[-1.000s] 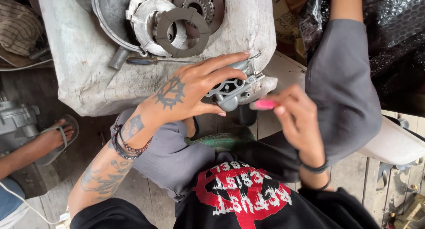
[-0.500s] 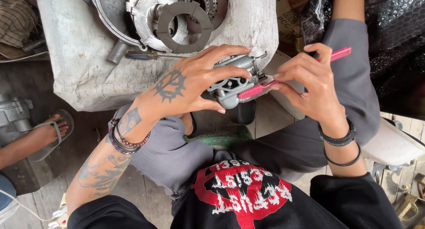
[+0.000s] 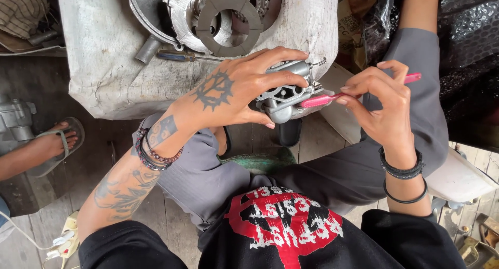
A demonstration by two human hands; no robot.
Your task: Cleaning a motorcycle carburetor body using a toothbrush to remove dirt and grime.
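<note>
The left hand (image 3: 234,95) is gripping a grey metal carburetor (image 3: 285,95) just above the lap, fingers wrapped over its top. At three o'clock of it, the right hand (image 3: 377,100) is pinching a pink toothbrush (image 3: 332,98), its head pressing against the carburetor's side. At twelve o'clock, a clutch plate (image 3: 228,24) and a screwdriver (image 3: 179,56) are lying on a sack-covered table (image 3: 104,66).
</note>
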